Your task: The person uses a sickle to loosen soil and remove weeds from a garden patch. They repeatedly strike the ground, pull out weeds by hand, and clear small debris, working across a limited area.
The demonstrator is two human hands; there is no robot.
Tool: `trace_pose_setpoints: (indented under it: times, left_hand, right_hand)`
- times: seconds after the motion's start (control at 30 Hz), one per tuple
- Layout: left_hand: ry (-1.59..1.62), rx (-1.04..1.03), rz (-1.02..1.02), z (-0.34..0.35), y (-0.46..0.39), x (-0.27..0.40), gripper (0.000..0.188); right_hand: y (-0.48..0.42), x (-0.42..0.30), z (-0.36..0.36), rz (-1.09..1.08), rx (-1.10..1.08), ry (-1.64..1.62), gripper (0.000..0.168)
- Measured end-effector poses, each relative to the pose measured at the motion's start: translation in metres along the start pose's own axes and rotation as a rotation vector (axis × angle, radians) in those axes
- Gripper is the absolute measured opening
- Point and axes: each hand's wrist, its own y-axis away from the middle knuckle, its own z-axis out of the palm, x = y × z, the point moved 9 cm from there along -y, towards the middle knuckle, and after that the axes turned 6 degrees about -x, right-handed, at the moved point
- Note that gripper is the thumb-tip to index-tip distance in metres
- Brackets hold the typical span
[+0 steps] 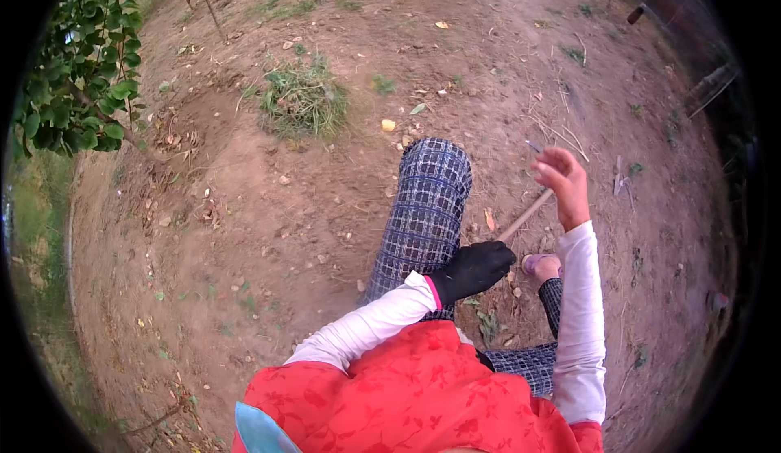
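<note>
My left hand (475, 271), in a black glove, grips the lower end of a wooden tool handle (526, 216) beside my raised knee. The handle slants up and right, passing behind my bare right hand (562, 179). A small metal tip (534, 146) shows just past the right fingertips; it seems to belong to the same tool, though the rest of its head is hidden. The fingers of my right hand are bent with the thumb close to them. Whether they touch the metal I cannot tell.
A heap of pulled grass (305, 99) lies on the bare soil (244, 282) ahead. At upper left hangs a leafy branch (91, 74). My checked trouser leg (427, 209) rises in the middle, and a purple shoe (534, 262) is to the right. Dry stalks (558, 132) lie scattered.
</note>
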Motion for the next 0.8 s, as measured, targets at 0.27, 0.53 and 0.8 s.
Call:
trace_pose_setpoints:
  times: [0.27,0.53,0.8]
  left_hand:
    - [0.022,-0.119,-0.076,0.047,-0.010,-0.030,0.016]
    - [-0.148,-0.464,-0.298,0.132,-0.053,-0.090,0.025]
    - [-0.483,-0.580,-0.638,0.220,-0.022,-0.224,0.045]
  right_hand:
    - [0.184,0.323,-0.070,0.726,0.312,-0.130,0.026]
    - [0.211,0.380,-0.034,0.779,0.246,-0.156,0.028]
    - [0.195,0.333,-0.016,0.642,0.209,-0.295,0.030]
